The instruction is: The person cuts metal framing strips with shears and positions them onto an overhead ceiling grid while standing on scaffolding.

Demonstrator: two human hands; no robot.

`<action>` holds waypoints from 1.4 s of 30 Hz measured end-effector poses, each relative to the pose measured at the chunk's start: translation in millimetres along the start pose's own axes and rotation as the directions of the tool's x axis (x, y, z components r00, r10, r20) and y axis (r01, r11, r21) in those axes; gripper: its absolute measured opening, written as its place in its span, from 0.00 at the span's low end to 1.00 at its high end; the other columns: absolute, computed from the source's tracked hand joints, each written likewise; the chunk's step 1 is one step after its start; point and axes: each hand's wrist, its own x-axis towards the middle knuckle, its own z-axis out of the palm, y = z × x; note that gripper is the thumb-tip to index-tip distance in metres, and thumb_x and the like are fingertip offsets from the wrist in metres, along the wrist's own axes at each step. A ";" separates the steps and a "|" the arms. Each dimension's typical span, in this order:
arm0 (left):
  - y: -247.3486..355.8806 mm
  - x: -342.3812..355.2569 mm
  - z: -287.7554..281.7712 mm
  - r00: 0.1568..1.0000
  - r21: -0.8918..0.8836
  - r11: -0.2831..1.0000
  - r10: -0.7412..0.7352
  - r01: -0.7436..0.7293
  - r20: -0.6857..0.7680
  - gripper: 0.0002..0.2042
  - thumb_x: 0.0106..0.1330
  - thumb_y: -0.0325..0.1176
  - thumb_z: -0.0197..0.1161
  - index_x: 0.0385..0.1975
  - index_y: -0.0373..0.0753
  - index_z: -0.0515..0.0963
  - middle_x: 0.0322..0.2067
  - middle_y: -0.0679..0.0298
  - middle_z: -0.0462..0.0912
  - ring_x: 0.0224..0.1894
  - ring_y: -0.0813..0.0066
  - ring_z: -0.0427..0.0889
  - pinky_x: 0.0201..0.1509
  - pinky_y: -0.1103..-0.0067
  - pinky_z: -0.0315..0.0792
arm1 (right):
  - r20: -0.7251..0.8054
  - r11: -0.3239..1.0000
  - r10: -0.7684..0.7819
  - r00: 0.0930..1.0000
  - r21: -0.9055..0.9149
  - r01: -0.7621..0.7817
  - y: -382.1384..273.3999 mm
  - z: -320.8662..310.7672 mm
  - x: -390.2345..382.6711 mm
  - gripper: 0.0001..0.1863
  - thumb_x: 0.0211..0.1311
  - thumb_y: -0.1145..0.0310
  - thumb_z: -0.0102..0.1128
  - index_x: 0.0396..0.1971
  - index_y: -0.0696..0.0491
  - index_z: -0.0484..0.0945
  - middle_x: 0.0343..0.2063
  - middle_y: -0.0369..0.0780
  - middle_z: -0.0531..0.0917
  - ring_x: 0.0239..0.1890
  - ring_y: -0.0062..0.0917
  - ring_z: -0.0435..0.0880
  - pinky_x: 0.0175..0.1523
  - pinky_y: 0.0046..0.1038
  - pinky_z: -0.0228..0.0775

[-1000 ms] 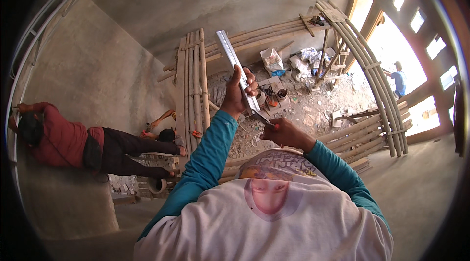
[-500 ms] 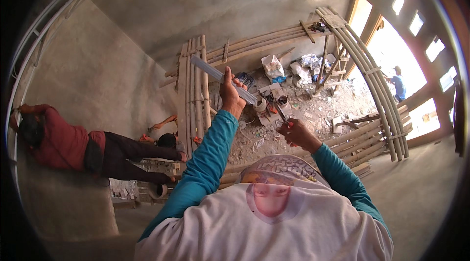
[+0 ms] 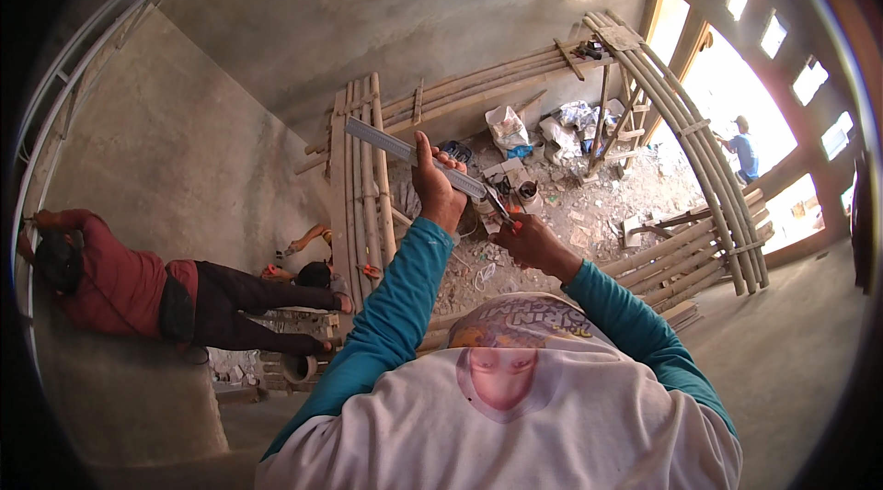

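A short piece of grey metal channel lies slantwise across my left hand, which is closed round it with the thumb up. In my right hand is a pair of tin snips with red on the handles. Its blades point up and to the left, at the lower right end of the channel. Whether the blades touch or bite the metal I cannot tell. My right palm and fingers hide most of the handles.
Bamboo scaffolding runs round the work space, with more poles at the right. Below lie rubble, white sacks and a bucket. At left a person in red works by the wall; another person is at the doorway.
My right hand has moved left with the snips, bringing the blades up to the channel's lower end. The channel has shifted slightly left and down in view.
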 end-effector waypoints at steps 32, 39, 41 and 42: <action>7.6 -9.4 -1.7 0.985 0.115 0.990 -0.097 0.081 0.143 0.26 0.67 0.66 0.63 0.31 0.47 0.69 0.19 0.74 0.66 0.20 0.82 0.67 0.28 0.80 0.66 | -0.079 0.942 -0.234 0.969 -0.267 0.206 31.5 6.6 -14.0 0.19 0.64 0.54 0.72 0.35 0.57 0.80 0.22 0.42 0.81 0.22 0.26 0.81 0.30 0.34 0.74; 27.7 0.5 -17.0 0.759 0.175 0.926 -0.374 0.334 0.533 0.30 0.69 0.71 0.54 0.28 0.45 0.72 0.15 0.76 0.60 0.18 0.84 0.62 0.25 0.83 0.65 | 0.171 0.993 -0.068 0.983 0.109 0.050 9.4 -4.6 -37.0 0.16 0.66 0.57 0.71 0.32 0.55 0.79 0.18 0.36 0.79 0.18 0.19 0.80 0.25 0.28 0.72; 24.7 -1.6 -18.3 0.692 0.157 0.902 -0.412 0.403 0.593 0.31 0.69 0.72 0.53 0.29 0.44 0.74 0.14 0.76 0.59 0.16 0.85 0.61 0.23 0.84 0.63 | 0.193 0.998 -0.063 0.979 0.026 0.059 7.5 -5.1 -32.6 0.16 0.66 0.57 0.71 0.32 0.55 0.79 0.17 0.36 0.79 0.18 0.19 0.81 0.24 0.27 0.72; 23.5 -3.4 -17.9 0.666 0.175 0.888 -0.437 0.424 0.605 0.31 0.69 0.72 0.52 0.30 0.44 0.74 0.14 0.76 0.59 0.16 0.85 0.61 0.23 0.84 0.63 | 0.202 0.998 -0.060 0.978 -0.015 0.064 6.7 -5.6 -30.9 0.16 0.66 0.57 0.71 0.31 0.55 0.79 0.17 0.35 0.79 0.17 0.19 0.81 0.24 0.27 0.73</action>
